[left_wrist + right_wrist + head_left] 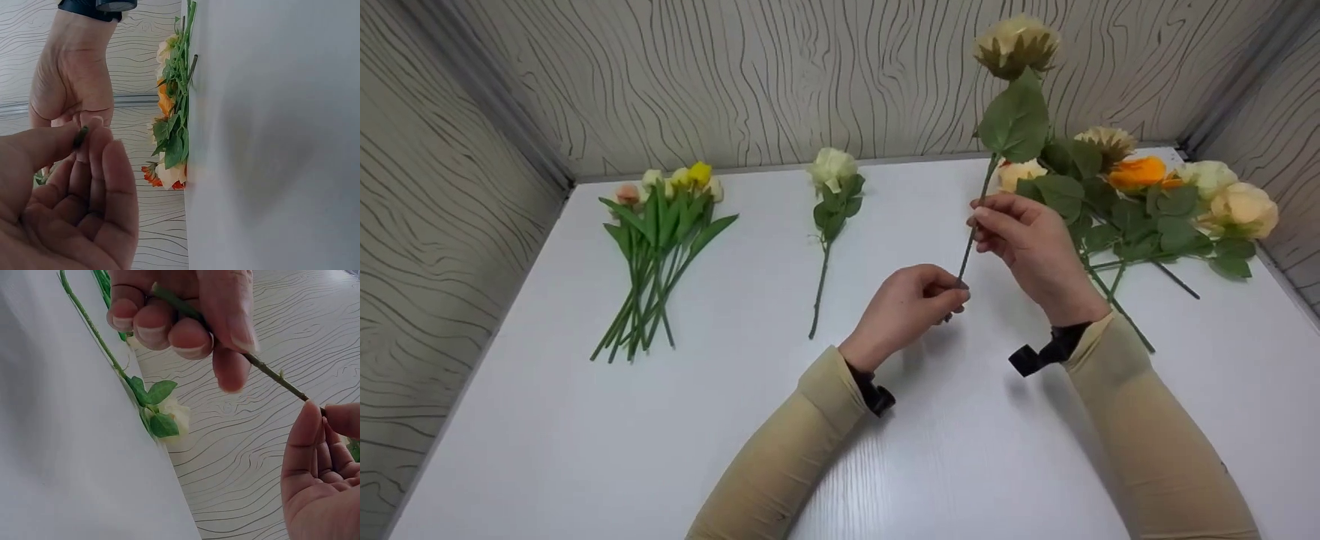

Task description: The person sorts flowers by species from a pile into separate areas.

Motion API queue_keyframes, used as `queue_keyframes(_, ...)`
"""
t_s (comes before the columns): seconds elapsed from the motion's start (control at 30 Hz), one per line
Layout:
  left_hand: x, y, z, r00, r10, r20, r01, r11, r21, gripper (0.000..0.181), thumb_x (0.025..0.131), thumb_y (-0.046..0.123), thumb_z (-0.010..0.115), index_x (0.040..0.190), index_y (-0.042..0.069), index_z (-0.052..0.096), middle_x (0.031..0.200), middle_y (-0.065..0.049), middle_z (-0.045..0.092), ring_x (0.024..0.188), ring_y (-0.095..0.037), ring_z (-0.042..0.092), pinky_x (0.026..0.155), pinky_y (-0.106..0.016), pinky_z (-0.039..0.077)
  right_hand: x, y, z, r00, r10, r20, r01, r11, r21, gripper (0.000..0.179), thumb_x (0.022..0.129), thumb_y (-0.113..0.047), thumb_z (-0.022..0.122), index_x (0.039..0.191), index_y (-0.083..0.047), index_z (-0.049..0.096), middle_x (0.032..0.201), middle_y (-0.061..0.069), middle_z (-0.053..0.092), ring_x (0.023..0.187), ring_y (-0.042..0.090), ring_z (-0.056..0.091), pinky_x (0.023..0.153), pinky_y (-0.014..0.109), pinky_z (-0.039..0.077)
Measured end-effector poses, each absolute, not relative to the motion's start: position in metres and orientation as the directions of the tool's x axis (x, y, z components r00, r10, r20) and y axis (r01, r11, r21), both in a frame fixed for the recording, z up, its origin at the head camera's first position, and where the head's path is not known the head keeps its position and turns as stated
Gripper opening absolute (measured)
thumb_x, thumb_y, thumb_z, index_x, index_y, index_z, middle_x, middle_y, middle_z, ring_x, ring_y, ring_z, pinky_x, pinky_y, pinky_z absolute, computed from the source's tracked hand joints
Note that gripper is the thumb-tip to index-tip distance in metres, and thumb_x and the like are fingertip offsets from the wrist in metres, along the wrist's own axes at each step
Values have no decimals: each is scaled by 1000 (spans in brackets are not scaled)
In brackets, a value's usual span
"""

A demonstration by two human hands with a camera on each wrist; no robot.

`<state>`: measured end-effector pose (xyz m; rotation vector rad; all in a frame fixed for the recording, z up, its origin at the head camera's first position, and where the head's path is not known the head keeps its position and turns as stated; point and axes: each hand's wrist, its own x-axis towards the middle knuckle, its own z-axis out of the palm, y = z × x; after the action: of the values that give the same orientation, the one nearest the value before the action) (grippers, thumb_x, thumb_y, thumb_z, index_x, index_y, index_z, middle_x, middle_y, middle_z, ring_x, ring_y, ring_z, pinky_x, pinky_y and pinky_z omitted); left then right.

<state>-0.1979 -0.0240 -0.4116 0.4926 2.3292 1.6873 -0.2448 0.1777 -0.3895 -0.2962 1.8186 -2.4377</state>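
Note:
Held up off the table is a cream rose [1016, 46] with a long green stem [275, 377] and a broad leaf below its bloom. My left hand [911, 311] pinches the stem close to its bottom end, between thumb and index finger. Farther up the same stem, my right hand [1031, 244] pinches it just under the leaf. The rose tilts slightly to the right, bloom at the top. In the left wrist view the cut stem end [81, 138] shows between the left thumb and fingers; the bloom is out of that view.
A white rose [832, 172] lies alone mid-table. On the left is a bunch of tulips [660, 217] with crossed stems. Behind the right hand lies a pile of roses [1155, 202], orange and cream. Patterned panels [735, 82] wall the white table [607, 450].

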Motion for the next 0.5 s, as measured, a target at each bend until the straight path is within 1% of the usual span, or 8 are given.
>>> queue_keyframes(0.07, -197, -25, -411, -919, 394, 8, 125, 273, 954, 5, 98, 21, 72, 97, 17, 74, 81, 7, 72, 70, -9, 66, 64, -25, 53, -244, 177, -389, -978, -179, 106, -49, -293, -955, 32, 98, -13, 71, 120, 9, 64, 106, 13, 68, 83, 20, 61, 75, 24, 57)
queue_keyframes(0.17, -196, -25, -411, -917, 398, 2, 117, 265, 957, 6, 96, 21, 74, 93, 17, 73, 80, 6, 72, 68, -9, 65, 62, -25, 54, -243, 177, -387, -984, -148, 94, -49, -284, -958, 34, 97, -16, 73, 121, 7, 66, 107, 15, 69, 85, 21, 63, 76, 25, 57)
queue_keyframes(0.37, -194, -24, -412, -902, 430, -24, 117, 298, 947, 10, 94, 20, 77, 89, 17, 69, 77, 4, 71, 64, -10, 64, 58, -26, 52, -243, 180, -386, -999, -28, 42, -33, -273, -961, 39, 95, -24, 75, 123, 4, 69, 104, 15, 68, 87, 23, 61, 78, 25, 57)
queue_keyframes(0.5, -193, -23, -412, -888, 457, -52, 119, 338, 934, 11, 94, 20, 78, 89, 17, 68, 76, 2, 71, 62, -11, 64, 56, -25, 51, -244, 181, -388, -1000, 2, 22, -22, -283, -959, 39, 95, -25, 75, 120, 4, 70, 100, 13, 68, 84, 23, 60, 76, 24, 57)
